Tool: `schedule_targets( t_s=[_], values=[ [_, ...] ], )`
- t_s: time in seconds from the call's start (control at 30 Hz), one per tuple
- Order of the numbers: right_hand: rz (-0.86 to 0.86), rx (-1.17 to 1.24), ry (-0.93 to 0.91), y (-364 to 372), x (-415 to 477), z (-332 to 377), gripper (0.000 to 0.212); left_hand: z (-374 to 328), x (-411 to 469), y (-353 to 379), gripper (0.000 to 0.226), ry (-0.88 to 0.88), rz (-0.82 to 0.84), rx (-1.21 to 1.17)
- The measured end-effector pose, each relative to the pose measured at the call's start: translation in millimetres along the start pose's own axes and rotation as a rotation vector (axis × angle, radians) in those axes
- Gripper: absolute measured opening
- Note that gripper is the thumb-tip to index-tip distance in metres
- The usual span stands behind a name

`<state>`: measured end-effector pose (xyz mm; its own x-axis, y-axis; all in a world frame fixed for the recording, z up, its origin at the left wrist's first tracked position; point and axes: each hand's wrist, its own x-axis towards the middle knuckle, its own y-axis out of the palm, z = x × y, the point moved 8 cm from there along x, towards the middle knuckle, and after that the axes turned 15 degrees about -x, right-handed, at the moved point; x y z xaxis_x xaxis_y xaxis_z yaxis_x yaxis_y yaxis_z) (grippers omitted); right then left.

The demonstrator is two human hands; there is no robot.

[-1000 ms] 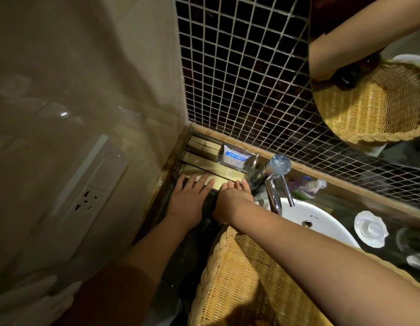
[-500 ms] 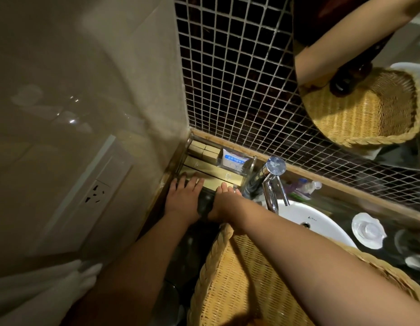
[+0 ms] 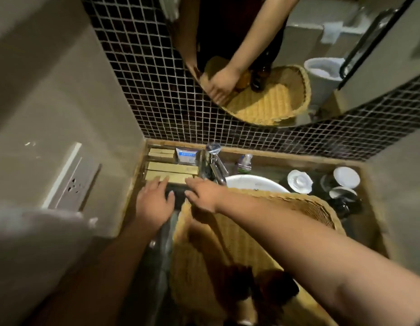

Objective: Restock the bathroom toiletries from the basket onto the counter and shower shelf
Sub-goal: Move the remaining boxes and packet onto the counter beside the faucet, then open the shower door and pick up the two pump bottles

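Note:
A wicker basket [image 3: 305,208] rests on the counter over the white sink [image 3: 249,183]; dark brown bottles [image 3: 258,285] lie in its near end. In the back left corner of the counter lie long yellow boxes [image 3: 171,170], small yellow boxes [image 3: 160,152] and a white and blue packet [image 3: 186,156]. My left hand [image 3: 155,203] hovers flat just in front of the long boxes, fingers apart, holding nothing. My right hand [image 3: 203,192] is beside it above the basket's left rim, fingers spread, holding nothing.
A chrome tap [image 3: 214,165] stands right of the boxes, with a small clear bottle [image 3: 244,162] behind the sink. White cups and lids [image 3: 300,181] sit at the counter's right. A wall socket [image 3: 71,182] is on the left; a round mirror [image 3: 274,55] hangs above.
Both hands have drawn back a little from the long yellow boxes, which stay in place. The view has tilted up and right, showing more of the mirror and counter.

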<state>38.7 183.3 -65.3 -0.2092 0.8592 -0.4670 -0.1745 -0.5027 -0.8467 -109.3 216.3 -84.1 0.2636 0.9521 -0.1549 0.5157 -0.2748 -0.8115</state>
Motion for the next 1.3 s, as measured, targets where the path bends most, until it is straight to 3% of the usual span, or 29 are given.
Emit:
schedule_targets(
  t_s=[0.13, 0.27, 0.43, 0.6, 0.9, 1.03, 1.17, 1.3],
  values=[
    [0.002, -0.171, 0.01, 12, -56, -27, 0.063, -67, -16, 4, 0.056, 0.228, 0.02, 0.083],
    [-0.056, -0.123, 0.169, 15, -109, -63, 0.063, -114, -30, 29, 0.058, 0.355, 0.116, 0.15],
    [-0.074, -0.083, 0.422, 28, -168, -102, 0.066, -148, -55, 61, 0.059, 0.449, 0.205, 0.241],
    [-0.034, -0.064, 0.495, 47, -201, -112, 0.067, -168, -79, 84, 0.06, 0.522, 0.317, 0.316],
    [-0.187, 0.051, 0.672, 20, -260, -128, 0.081, -247, -101, 70, 0.059, 0.645, 0.366, 0.29],
    [-0.279, 0.101, 0.743, 19, -319, -142, 0.088, -295, -128, 72, 0.057, 0.745, 0.401, 0.227],
    [-0.244, 0.097, 0.92, 30, -401, -155, 0.099, -341, -174, 87, 0.059, 0.847, 0.453, 0.221],
    [-0.306, 0.039, 1.066, 34, -489, -164, 0.093, -397, -238, 106, 0.064, 1.039, 0.478, 0.249]
  ],
)
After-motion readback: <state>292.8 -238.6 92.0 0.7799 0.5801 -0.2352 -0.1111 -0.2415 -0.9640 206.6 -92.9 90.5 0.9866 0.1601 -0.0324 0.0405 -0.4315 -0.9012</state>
